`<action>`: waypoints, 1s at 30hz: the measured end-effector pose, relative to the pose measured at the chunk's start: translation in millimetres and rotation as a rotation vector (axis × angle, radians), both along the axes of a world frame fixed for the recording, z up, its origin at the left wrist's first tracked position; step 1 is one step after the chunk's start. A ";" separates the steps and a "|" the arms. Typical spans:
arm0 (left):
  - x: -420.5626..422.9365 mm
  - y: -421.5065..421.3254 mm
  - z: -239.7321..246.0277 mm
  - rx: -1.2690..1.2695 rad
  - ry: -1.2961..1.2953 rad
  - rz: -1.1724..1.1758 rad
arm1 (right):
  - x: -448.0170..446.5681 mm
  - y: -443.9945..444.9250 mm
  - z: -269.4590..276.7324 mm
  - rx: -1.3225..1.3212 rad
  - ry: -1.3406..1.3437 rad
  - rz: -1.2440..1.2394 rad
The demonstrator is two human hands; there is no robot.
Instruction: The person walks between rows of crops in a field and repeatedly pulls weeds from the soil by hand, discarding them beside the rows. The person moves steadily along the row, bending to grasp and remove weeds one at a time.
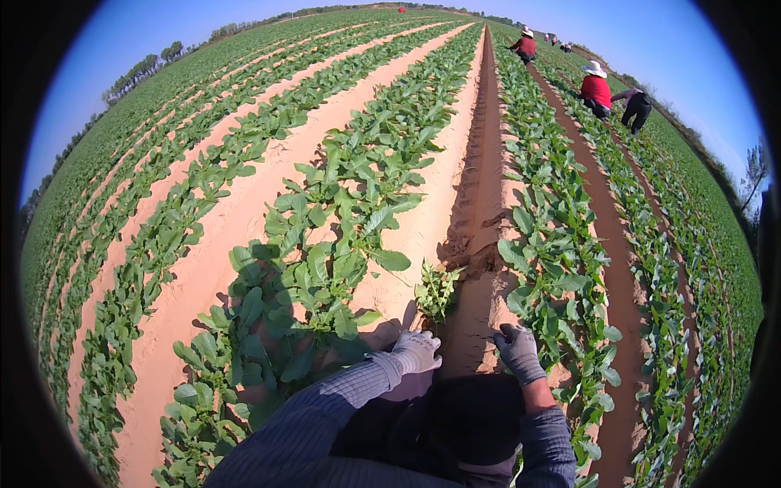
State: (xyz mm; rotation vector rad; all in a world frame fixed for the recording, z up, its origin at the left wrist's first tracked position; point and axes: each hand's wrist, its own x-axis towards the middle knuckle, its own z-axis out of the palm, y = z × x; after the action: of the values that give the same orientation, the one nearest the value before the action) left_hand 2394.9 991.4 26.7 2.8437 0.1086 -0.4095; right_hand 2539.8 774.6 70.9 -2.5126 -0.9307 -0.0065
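My left hand (pixel 416 352), in a pale knitted work glove, is close to the soil on the furrow's left side, its fingers bent; whether it holds something is hidden. Just beyond it a clump of pulled-looking, paler leafy plants (pixel 435 291) lies at the furrow's edge. My right hand (pixel 517 351), in a grey glove, hovers at the right side of the furrow (pixel 473 311), fingers curled, beside a row of green leafy crop plants (pixel 540 262). Nothing shows in its fingers. Another leafy row (pixel 329 268) stands left of my left hand, partly in shadow.
Long crop rows with sandy soil strips (pixel 229 226) run to the horizon. Clods of darker soil (pixel 482 259) lie in the furrow. Up the rows at right, a person in red (pixel 595 90), another bending in dark trousers (pixel 637 107), and one farther off (pixel 525 46) are among the plants.
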 end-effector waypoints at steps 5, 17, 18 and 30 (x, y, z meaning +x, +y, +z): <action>3.0 -2.7 7.0 -0.022 -0.014 -0.002 | 4.4 -1.7 -2.5 -0.075 -0.011 0.051; -2.4 0.7 4.5 -0.039 -0.048 0.018 | 11.9 -0.4 -16.7 -0.112 0.131 0.050; -2.2 1.3 3.4 -0.034 -0.057 0.022 | 8.7 0.5 -13.3 -0.087 0.136 0.043; -6.1 0.2 -3.8 -0.057 -0.122 0.063 | 9.2 1.2 -13.6 -0.151 0.145 0.066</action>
State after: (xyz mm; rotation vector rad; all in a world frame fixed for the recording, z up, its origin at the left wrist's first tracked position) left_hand 2388.8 991.6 22.9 2.7930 0.1591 -0.2212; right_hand 2549.1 775.8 57.4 -2.5768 -0.9863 0.2733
